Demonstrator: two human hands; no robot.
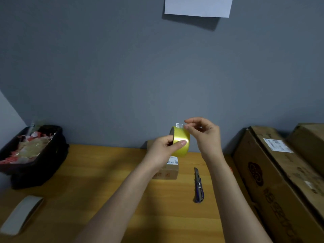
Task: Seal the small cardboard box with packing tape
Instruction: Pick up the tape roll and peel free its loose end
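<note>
A yellow roll of packing tape [181, 140] is held up above the wooden table [105, 172]. My left hand [162, 151] grips the roll from the left, thumb across its face. My right hand [205, 133] pinches the loose clear tape end [179, 125] at the top of the roll between thumb and fingers. The small cardboard box [171, 170], with a white label on top, sits on the table below and behind my hands, largely hidden by my left wrist.
A blue utility knife [199, 185] lies to the right of the box. Large cardboard cartons [280, 172] lean along the right edge. A black bin of scraps [33, 153] stands at the left, and a grey flat object [22, 214] lies near the front left.
</note>
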